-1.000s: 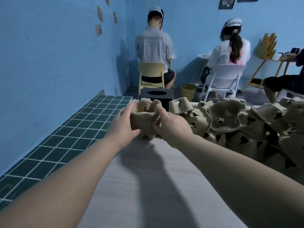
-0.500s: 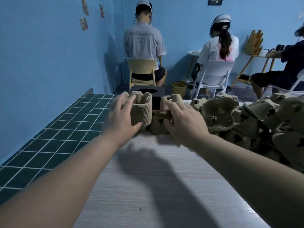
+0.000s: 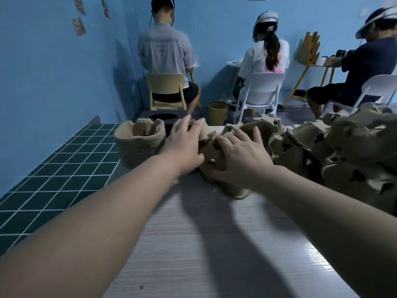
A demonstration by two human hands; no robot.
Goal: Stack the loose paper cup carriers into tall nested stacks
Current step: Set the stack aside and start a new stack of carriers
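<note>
Reaching: both your hands are on one loose carrier [image 3: 214,160] at 12 o'clock.
Left hand [image 3: 184,145]: fingers curled over its far rim, gripping.
Right hand [image 3: 240,158]: thumb and fingers clamp its near side, to pull it free.
Nested stack [image 3: 139,143]: stands alone at 11 o'clock, so it can take more.
Pile [image 3: 322,151]: 1–2 o'clock, unsorted.
Change: a second ago both hands held the stack; now they have left it.

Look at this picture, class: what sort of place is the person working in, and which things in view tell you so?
Probably an indoor workroom or task-recording room. Blue walls enclose it, three seated people wearing headgear work at small tables, and a heap of loose cup carriers covers the wooden table beside one nested stack.
</note>
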